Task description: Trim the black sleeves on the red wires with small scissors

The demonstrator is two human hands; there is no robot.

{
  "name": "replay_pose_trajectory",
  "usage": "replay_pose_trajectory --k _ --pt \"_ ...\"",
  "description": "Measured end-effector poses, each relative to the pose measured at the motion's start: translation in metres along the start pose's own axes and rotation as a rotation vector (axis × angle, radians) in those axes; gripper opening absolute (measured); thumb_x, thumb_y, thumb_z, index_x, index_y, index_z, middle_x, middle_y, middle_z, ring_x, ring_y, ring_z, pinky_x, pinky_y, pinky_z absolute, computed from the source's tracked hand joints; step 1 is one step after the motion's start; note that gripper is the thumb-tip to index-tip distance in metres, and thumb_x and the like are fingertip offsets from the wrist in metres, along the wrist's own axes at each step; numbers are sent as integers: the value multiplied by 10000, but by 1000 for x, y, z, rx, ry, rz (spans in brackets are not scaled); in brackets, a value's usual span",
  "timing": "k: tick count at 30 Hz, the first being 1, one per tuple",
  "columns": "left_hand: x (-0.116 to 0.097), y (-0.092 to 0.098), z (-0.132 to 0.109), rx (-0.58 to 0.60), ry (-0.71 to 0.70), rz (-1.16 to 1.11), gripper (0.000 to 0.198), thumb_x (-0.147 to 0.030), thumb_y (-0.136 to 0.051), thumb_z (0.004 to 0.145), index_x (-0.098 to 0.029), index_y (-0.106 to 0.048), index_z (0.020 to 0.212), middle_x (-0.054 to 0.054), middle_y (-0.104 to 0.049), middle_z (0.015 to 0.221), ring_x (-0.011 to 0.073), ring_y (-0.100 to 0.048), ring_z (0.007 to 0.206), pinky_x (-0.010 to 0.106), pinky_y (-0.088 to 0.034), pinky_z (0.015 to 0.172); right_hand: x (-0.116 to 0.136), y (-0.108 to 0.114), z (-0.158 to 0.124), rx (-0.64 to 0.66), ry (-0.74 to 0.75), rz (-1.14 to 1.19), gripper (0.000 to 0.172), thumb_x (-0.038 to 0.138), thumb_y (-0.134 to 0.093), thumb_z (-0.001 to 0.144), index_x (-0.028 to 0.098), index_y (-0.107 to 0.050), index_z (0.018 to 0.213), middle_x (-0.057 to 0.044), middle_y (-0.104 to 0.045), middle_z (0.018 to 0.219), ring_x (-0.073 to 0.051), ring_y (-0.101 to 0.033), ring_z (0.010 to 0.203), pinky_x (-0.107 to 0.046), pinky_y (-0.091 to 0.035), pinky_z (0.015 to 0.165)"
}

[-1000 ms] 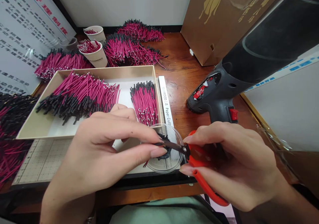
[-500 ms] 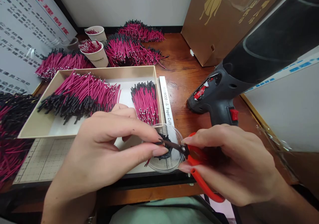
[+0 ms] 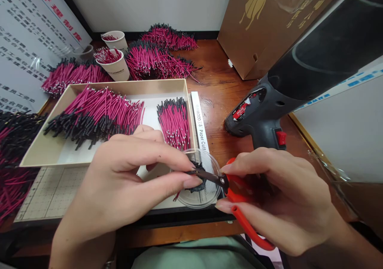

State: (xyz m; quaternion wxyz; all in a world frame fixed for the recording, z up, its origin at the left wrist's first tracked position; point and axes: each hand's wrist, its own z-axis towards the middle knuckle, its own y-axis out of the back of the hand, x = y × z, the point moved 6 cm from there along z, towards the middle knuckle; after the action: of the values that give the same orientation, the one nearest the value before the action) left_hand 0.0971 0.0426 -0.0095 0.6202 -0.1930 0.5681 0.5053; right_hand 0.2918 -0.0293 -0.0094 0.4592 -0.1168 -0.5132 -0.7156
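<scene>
My left hand (image 3: pixel 128 173) pinches a short wire (image 3: pixel 176 196) between thumb and forefinger. Its pink end pokes out below the thumb, while most of it is hidden by the fingers. In my right hand (image 3: pixel 287 197) are red-handled scissors (image 3: pixel 222 180), their dark blades reaching to the left fingertips, slightly parted. Under the blades sits a round clear plastic dish (image 3: pixel 212 195) with a heap of small black scraps (image 3: pixel 197 187) in it. Behind the hands, a shallow cream box (image 3: pixel 131 84) holds two groups of pink wires (image 3: pixel 173 121) with black ends.
Paper cups (image 3: pixel 115 67) of wires and more wire piles (image 3: pixel 152 59) stand at the back. A paper cutter (image 3: pixel 199 121) lies beneath the box and dish. On the right are a black heat-gun-like tool (image 3: pixel 269 105) with a red switch and a brown carton (image 3: pixel 239 29).
The scissors' lower handle has swung down a little, and the blades look slightly more parted. My left hand has stayed nearly in place.
</scene>
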Motion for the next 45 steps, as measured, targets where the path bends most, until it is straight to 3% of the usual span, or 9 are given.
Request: replay_pose_trajectory --k 3,8,13,30,39,45 --pt "-2 -1 0 -8 4 -7 160 -146 -910 909 -299 -879 872 -64 -744 678 107 -581 607 275 -471 572 0 -1 3 23 5 -28 211 157 -754 974 259 -596 1071 73 -664 735 -101 -583 534 -277 -444 494" --pt "1 1 1 -1 -19 8 155 -160 -914 916 -297 -877 854 -72 -728 651 100 -584 587 269 -481 577 -1 -1 -1 24 51 -44 184 181 -732 1017 258 -595 1113 56 -710 782 -110 -636 570 -278 -465 503" --pt "2 1 2 23 -102 5 154 -157 -906 938 -301 -880 887 -84 -711 633 86 -567 561 258 -496 601 -3 1 -6 -10 13 -30 182 185 -731 991 256 -603 1097 57 -665 735 -109 -580 527 -282 -472 509" --pt "-3 1 0 29 -52 5 178 -138 -872 958 -303 -904 898 -77 -766 668 85 -553 595 235 -485 593 0 1 -3 22 20 -88 153 197 -736 1042 259 -615 1111 53 -718 786 -110 -655 586 -272 -498 529" --pt "-5 -1 5 42 -71 15 202 -105 -864 941 -299 -904 898 -75 -774 672 92 -561 592 236 -499 584 1 4 -5 -2 -3 -67 173 223 -754 1021 248 -604 1103 71 -672 737 -91 -584 542 -255 -457 507" --pt "-1 1 2 48 -81 61 103 -197 -889 959 -289 -912 919 -36 -769 664 116 -553 594 271 -498 600 1 1 -1 -13 25 -40 160 192 -727 1016 249 -592 1082 71 -667 733 -93 -582 524 -281 -469 521"
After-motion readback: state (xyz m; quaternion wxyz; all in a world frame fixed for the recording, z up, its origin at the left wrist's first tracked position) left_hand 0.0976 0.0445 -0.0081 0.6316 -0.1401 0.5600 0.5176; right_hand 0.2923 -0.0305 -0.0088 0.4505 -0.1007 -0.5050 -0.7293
